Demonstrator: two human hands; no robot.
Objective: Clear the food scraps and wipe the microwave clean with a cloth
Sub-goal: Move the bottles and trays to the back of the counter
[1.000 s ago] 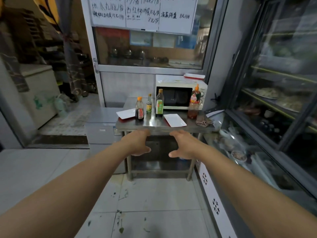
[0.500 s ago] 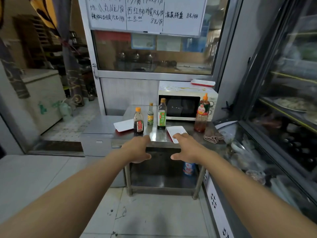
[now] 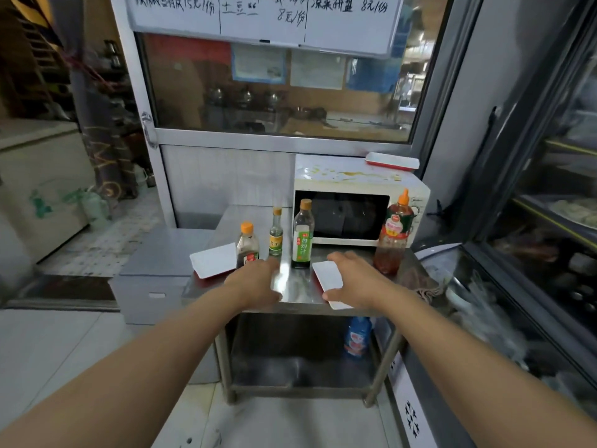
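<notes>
Both bare arms stretched forward, left hand (image 3: 255, 283) and right hand (image 3: 355, 279) palm-down, fingers relaxed, holding nothing

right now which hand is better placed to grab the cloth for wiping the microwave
Right. The right hand hovers nearer the crumpled cloth on the table's right edge; the left hand is farther away, by the bottles.

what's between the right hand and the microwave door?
In the head view, the right hand hovers over a white tray. Beyond it toward the microwave is bare steel tabletop, flanked by the green-label bottle and the orange-cap bottle.
</notes>
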